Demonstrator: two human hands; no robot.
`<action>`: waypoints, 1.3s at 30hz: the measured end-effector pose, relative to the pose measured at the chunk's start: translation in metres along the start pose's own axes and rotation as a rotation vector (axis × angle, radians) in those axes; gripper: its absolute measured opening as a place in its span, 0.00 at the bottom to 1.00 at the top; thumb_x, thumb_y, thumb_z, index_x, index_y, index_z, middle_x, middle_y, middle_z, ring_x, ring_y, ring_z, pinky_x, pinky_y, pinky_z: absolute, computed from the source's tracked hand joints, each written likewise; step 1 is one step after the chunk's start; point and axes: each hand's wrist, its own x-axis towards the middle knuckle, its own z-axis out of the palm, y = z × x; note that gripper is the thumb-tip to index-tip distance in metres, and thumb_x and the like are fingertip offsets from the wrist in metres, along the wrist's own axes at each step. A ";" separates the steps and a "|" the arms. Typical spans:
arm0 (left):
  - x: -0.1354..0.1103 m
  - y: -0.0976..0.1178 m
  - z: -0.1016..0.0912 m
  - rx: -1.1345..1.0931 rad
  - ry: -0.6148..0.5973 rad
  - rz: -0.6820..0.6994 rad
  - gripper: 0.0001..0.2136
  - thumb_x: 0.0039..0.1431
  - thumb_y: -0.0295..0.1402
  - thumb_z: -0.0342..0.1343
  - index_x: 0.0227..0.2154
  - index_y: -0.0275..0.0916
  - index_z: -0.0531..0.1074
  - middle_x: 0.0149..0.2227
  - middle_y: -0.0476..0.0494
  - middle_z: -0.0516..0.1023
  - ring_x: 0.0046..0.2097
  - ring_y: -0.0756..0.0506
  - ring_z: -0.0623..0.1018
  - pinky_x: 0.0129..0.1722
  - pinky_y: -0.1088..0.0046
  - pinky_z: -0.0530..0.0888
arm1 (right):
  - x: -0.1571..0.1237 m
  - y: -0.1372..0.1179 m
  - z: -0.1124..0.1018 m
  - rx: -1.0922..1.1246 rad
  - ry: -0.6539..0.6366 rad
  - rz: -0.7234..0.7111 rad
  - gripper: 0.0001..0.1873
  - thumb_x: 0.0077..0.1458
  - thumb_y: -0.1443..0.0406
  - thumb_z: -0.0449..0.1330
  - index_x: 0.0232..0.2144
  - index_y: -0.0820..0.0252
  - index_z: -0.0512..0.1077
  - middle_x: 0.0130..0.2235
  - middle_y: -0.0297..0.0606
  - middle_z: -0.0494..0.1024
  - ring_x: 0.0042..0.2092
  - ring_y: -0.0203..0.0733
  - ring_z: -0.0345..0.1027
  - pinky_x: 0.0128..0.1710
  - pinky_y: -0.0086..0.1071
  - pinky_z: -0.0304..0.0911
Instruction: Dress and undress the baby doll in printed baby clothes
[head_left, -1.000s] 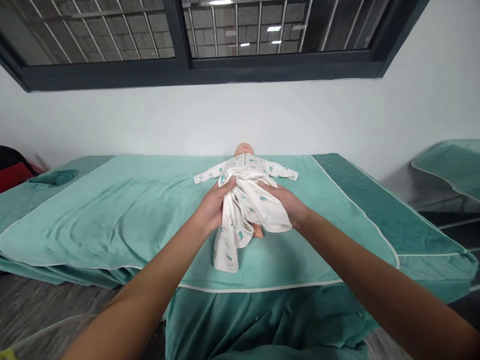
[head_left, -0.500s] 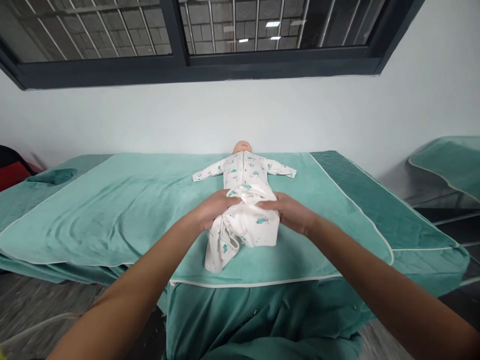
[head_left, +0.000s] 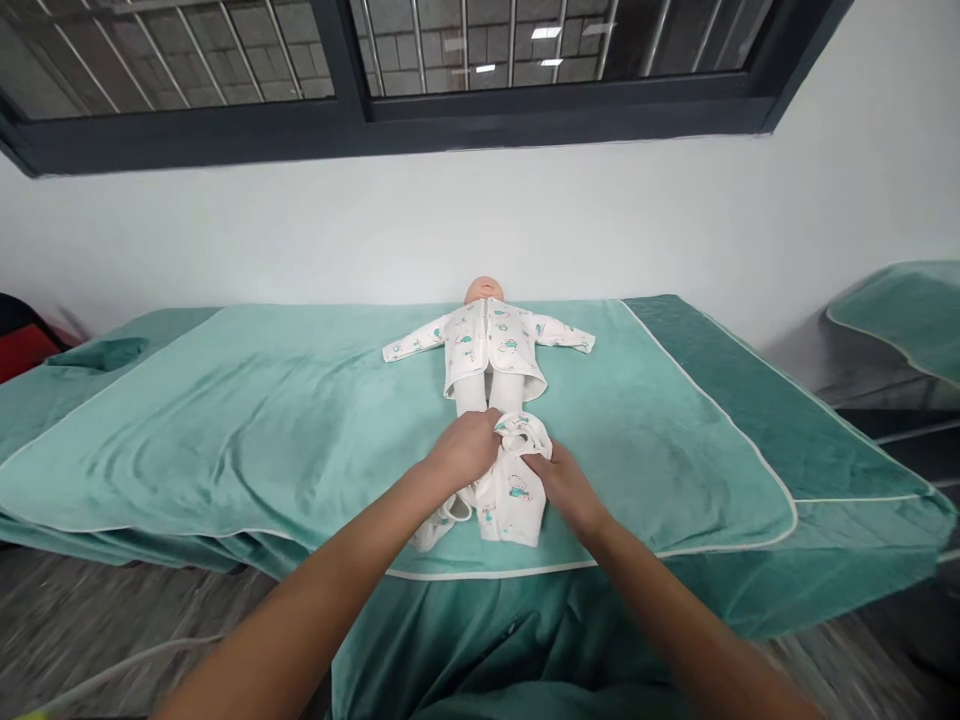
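Note:
A baby doll lies on its back on the green bed, arms spread, in a white printed jacket. Its white-covered legs come out below the jacket hem. White pants with the same green print are bunched near the doll's lower legs; the feet are hidden. My left hand is closed on the waist opening's left side, its fingertips partly out of sight. On the opposite side my right hand pinches the fabric, thumb on top. One pant leg hangs toward me; the other lies partly behind my left hand.
A light green blanket with white piping covers the bed. Beyond it are a white wall and a dark window frame. At the left edge sits a red and black item. Another green-covered surface stands at right.
Both hands have drawn the pants down toward me, away from the jacket. The doll's white legs now show between the jacket hem and the pants' waist.

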 end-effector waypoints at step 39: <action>0.059 -0.035 -0.026 -0.877 0.386 -0.029 0.08 0.49 0.32 0.62 0.31 0.39 0.70 0.31 0.51 0.73 0.35 0.47 0.73 0.37 0.71 0.66 | 0.144 -0.013 -0.017 -0.470 0.292 -0.559 0.04 0.55 0.61 0.53 0.32 0.54 0.64 0.33 0.34 0.71 0.36 0.45 0.63 0.38 0.38 0.59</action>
